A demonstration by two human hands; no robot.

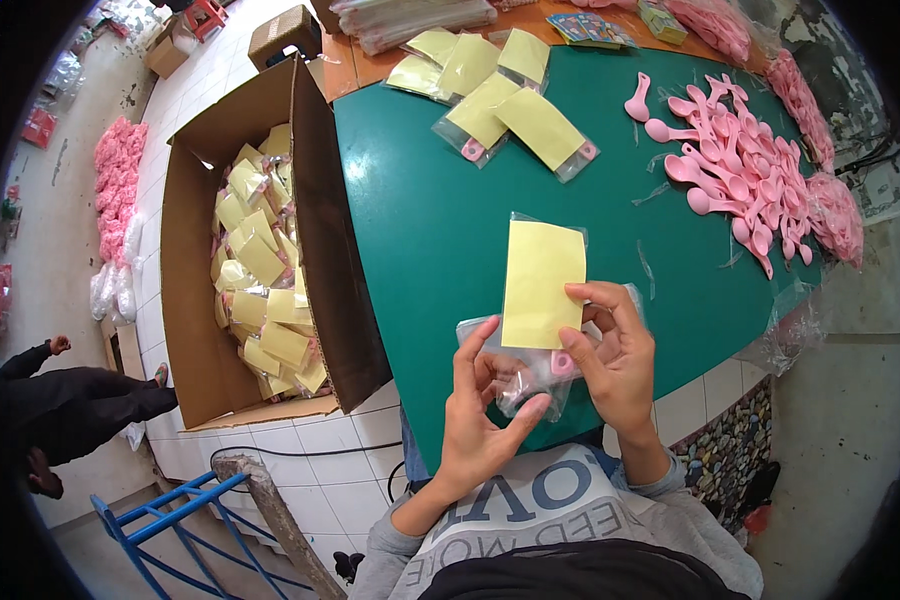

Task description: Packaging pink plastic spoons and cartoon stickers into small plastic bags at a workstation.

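Note:
Over the near edge of the green table, my right hand (615,350) pinches a yellow card (545,285) in a clear sleeve between thumb and fingers. A pink spoon handle end with a hole (563,363) pokes out below the card. My left hand (485,400) is curled round a crumpled clear plastic bag (530,390), its thumb and index finger apart around it. The bag hangs just below the card, and its film partly hides the fingertips. Whether bag and card sleeve are one piece, I cannot tell.
A heap of pink spoons (740,170) lies at the right of the green table (420,230). Several packets with yellow cards (545,125) lie at the far side. An open cardboard box (195,290) full of such packets stands left, near a blue metal frame (170,515) and another person (80,410).

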